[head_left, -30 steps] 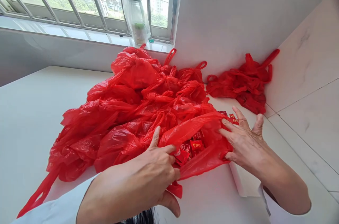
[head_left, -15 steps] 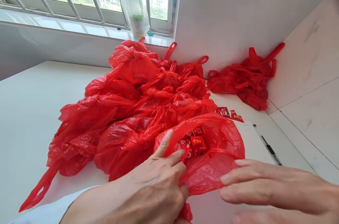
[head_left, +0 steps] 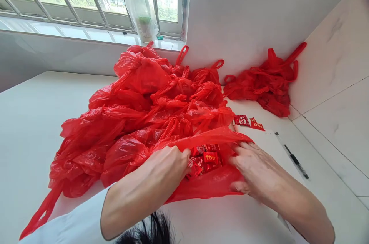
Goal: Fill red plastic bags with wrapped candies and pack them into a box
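A thin red plastic bag (head_left: pixel 207 188) lies with its mouth spread wide in front of me. Inside it are several small red wrapped candies (head_left: pixel 211 157) with gold and white print. My left hand (head_left: pixel 170 163) is closed at the bag's left rim, its fingertips partly hidden by the plastic. At the right side of the mouth, my right hand (head_left: pixel 248 163) reaches in; its thumb and fingers are apart, slightly blurred, against the inner side of the bag.
A heap of knotted red plastic bags (head_left: pixel 138 113) fills the table's middle. More crumpled red bags (head_left: pixel 262 82) lie against the wall. On the right are two loose red packets (head_left: pixel 242 120), white paper (head_left: pixel 263 140) and a pen (head_left: pixel 294 159). A bagged cup (head_left: pixel 143 20) stands on the windowsill.
My left hand has moved up and curled onto the bag's rim. My right hand has come from the lower right into the bag's mouth, which now stretches wider and flatter.
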`<control>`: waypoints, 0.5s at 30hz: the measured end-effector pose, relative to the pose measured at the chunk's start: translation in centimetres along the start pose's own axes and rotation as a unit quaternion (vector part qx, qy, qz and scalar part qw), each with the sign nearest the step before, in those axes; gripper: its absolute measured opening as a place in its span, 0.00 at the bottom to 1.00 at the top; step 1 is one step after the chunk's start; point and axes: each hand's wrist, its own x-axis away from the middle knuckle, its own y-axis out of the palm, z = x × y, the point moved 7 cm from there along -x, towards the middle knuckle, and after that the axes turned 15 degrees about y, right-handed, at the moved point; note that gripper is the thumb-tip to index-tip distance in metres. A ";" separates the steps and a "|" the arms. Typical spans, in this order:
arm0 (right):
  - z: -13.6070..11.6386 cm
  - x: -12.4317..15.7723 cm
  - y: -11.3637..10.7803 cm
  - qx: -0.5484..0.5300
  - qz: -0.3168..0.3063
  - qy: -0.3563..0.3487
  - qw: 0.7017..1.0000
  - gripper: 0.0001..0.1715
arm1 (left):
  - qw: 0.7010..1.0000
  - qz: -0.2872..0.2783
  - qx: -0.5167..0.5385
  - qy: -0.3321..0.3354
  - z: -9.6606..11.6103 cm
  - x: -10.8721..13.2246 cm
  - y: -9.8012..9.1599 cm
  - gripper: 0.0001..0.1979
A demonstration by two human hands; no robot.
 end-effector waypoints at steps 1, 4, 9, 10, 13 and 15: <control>-0.1 0.0 0.1 -0.001 -0.002 -0.005 1.000 0.16 | 0.999 -0.006 -0.044 0.017 0.3 0.3 0.1 0.28; -0.2 0.2 0.6 -0.022 -0.007 -0.027 0.999 0.21 | 0.992 -0.013 -0.120 0.041 0.7 0.7 0.3 0.23; -0.7 0.9 0.7 -0.015 0.003 -0.042 0.999 0.20 | 0.993 -0.057 -0.099 0.003 0.0 0.5 1.4 0.24; -0.8 0.9 0.6 -0.004 0.013 -0.034 0.999 0.19 | 0.993 -0.071 -0.094 -0.008 -0.2 0.4 1.6 0.25; -0.3 0.7 -0.1 0.025 0.070 -0.005 0.997 0.13 | 0.992 -0.098 -0.081 -0.003 -0.3 0.1 2.1 0.26; 0.3 0.5 -0.7 0.029 0.116 -0.006 0.993 0.14 | 0.992 -0.102 -0.070 -0.008 -0.4 -0.2 2.0 0.25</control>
